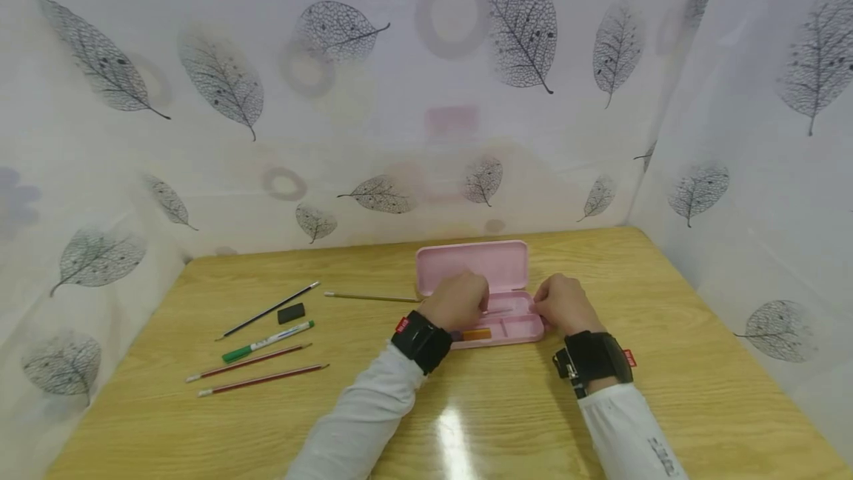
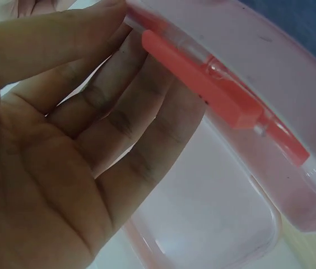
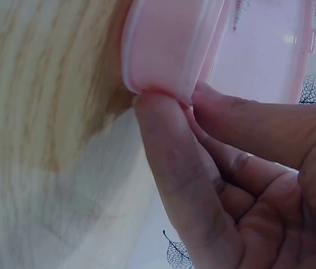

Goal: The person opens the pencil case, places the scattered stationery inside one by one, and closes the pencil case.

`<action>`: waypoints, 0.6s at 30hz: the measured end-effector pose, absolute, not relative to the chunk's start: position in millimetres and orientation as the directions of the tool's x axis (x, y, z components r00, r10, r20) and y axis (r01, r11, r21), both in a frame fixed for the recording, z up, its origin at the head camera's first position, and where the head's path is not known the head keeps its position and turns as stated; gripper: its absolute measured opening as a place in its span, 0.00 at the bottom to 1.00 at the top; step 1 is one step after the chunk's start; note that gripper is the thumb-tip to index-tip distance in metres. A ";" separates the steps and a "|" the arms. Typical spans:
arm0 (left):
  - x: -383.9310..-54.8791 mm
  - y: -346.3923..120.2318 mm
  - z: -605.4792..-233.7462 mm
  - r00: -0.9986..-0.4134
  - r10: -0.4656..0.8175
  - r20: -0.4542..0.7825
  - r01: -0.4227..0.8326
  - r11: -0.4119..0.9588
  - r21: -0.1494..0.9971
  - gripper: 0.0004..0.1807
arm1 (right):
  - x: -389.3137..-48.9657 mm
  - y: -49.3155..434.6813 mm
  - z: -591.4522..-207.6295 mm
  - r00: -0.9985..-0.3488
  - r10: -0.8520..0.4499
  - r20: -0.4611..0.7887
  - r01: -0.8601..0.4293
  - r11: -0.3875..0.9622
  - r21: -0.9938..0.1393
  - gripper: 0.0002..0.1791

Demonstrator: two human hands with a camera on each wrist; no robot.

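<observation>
An opened pink pencil case (image 1: 473, 267) sits at the back of the table, its lid upright. My left hand (image 1: 460, 301) reaches into the case's tray, fingers pointing down. A slim pale stick (image 1: 498, 311) sticks out from its fingertips; its kind does not show. In the left wrist view a red-orange bar (image 2: 203, 84) and a clear tube with red parts (image 2: 287, 143) lie along the case wall, in front of the fingertips. My right hand (image 1: 565, 304) pinches the right end of the case. In the right wrist view the thumb (image 3: 247, 120) is at its rim, the index finger beneath.
To the left lie a dark pencil (image 1: 269, 311), a black eraser (image 1: 291, 312), a green-capped marker (image 1: 266, 342) and two red pencils (image 1: 249, 363). A gold-coloured pencil (image 1: 369, 297) points at the case. A leaf-print curtain (image 1: 400, 132) surrounds the table's back and sides.
</observation>
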State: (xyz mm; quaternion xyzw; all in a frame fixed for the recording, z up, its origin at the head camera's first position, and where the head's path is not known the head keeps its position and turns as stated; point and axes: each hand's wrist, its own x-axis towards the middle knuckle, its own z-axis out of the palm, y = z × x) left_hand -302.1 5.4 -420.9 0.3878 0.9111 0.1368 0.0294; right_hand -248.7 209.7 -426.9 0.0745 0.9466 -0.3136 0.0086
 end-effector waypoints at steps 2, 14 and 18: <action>-302.0 4.9 -421.3 -0.693 0.719 0.050 0.704 0.661 0.260 0.06 | -248.6 209.7 -426.7 -0.988 0.137 -0.071 0.152 0.791 -0.592 0.04; -300.4 4.3 -421.2 -0.705 0.709 0.014 0.686 0.677 0.267 0.10 | -250.2 209.5 -425.4 -0.984 0.149 -0.099 0.178 0.782 -0.598 0.04; -300.3 4.6 -422.7 -0.707 0.707 0.005 0.681 0.678 0.276 0.12 | -248.2 208.9 -426.2 -0.983 0.155 -0.098 0.183 0.783 -0.595 0.04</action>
